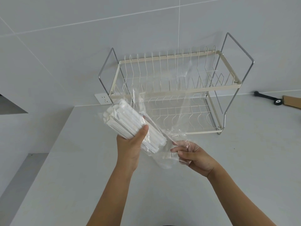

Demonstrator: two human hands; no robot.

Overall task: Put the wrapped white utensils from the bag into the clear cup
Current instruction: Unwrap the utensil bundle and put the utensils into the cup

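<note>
Pale grey table (68, 168) before me. Two-tier cream wire dish rack with chrome side frames (172, 90) stands at its back against the grey tiled wall (65, 46). White wall socket (103, 98) left of rack. Black-handled tool (267, 98) and brown cardboard piece (293, 103) far right.

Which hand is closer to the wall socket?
Left. The left hand holds the bundle of wrapped utensils just below the wall socket; the right hand, pinching the clear bag, is farther right.

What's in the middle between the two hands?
Clear plastic bag film, seen in the head view. It stretches from the left hand, which grips the bundle of wrapped white utensils, to the right hand, which pinches it.
</note>
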